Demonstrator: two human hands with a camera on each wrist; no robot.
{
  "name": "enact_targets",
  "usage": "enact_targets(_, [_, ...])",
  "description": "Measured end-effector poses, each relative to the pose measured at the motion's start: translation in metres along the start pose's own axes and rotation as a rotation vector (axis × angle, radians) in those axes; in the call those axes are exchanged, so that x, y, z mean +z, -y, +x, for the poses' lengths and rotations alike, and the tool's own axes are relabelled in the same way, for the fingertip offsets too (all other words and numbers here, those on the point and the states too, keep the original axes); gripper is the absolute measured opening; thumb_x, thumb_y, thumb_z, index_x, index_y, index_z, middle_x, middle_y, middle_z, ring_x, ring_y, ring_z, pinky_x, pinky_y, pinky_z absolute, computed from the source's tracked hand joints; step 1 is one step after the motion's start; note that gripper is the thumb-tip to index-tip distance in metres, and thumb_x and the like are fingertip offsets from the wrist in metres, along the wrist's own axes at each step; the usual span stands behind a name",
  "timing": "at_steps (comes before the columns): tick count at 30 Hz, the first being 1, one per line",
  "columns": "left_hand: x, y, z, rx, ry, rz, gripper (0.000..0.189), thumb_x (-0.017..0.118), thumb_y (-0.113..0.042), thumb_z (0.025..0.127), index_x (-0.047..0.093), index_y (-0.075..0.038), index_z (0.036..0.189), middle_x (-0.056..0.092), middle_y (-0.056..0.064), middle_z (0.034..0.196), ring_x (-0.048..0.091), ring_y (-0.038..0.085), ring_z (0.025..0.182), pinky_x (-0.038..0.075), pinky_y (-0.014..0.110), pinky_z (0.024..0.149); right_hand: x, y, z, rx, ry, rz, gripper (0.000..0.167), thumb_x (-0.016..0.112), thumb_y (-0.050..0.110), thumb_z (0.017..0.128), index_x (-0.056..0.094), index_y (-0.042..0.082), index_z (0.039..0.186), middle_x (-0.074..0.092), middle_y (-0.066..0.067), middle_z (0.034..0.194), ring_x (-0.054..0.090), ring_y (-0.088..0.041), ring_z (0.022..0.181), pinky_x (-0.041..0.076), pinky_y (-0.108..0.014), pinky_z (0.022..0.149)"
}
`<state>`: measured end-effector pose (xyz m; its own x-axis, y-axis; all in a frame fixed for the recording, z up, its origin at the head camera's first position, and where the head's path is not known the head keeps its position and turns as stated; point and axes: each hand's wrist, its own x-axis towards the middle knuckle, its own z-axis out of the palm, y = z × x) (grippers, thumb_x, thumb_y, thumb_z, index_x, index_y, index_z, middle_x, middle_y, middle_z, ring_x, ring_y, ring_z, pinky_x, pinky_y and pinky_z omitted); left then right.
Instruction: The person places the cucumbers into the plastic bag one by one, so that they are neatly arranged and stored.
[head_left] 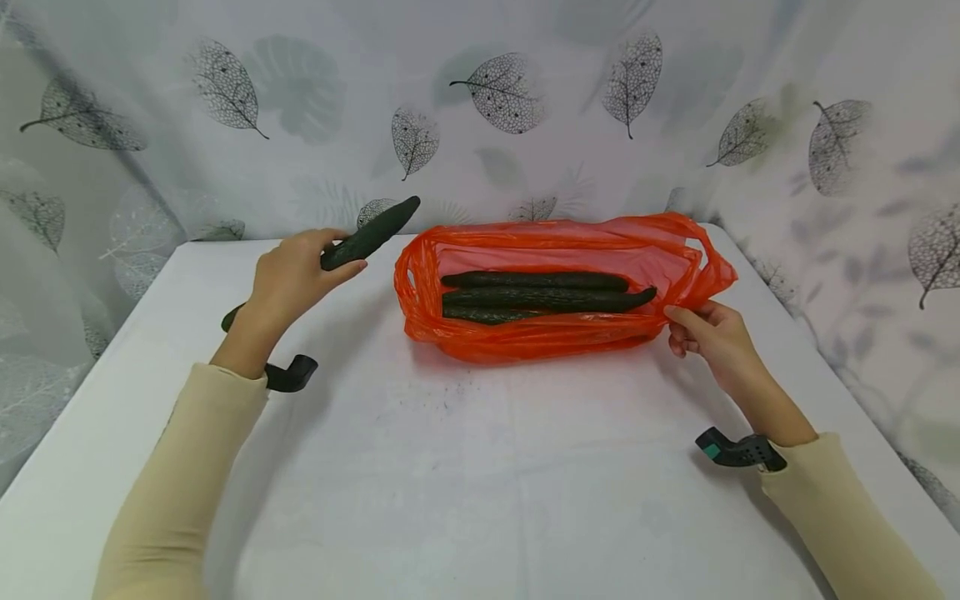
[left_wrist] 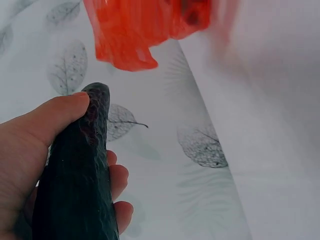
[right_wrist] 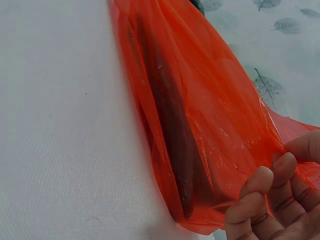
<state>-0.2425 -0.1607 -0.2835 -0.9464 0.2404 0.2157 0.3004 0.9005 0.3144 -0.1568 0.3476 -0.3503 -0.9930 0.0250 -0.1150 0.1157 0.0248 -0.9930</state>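
Observation:
My left hand (head_left: 296,267) grips a dark green cucumber (head_left: 375,233) above the table, left of the bag. Its far end points up and to the right; in the left wrist view the thumb lies along the cucumber (left_wrist: 80,170) and fingertips curl round its other side. A red plastic bag (head_left: 525,346) lies spread on the table with its mouth open. Several cucumbers (head_left: 547,298) lie side by side inside it. My right hand (head_left: 708,333) pinches the bag's right end between thumb and fingers. In the right wrist view a cucumber shows dimly through the red plastic (right_wrist: 235,125).
Behind my left wrist, the end of another dark green cucumber (head_left: 232,317) shows on the white table (head_left: 450,483). A leaf-patterned curtain (head_left: 480,167) stands along the table's back and sides. Each wrist wears a black camera mount (head_left: 738,450).

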Motion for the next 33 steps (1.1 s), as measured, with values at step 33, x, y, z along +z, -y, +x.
enact_targets(33, [-0.006,-0.060,-0.002,0.224,-0.038,0.121,0.051,0.071,-0.041,0.089,0.062,-0.014,0.131,0.066,0.014,0.122,0.066,0.034,0.095,0.054,0.046,0.064,0.001,0.002,0.000,0.006,-0.005,-0.018,0.012,0.061,0.025,0.097,0.058,0.013,0.098,0.059,0.001,0.066,0.057,-0.013,0.057,0.053,-0.019,0.061])
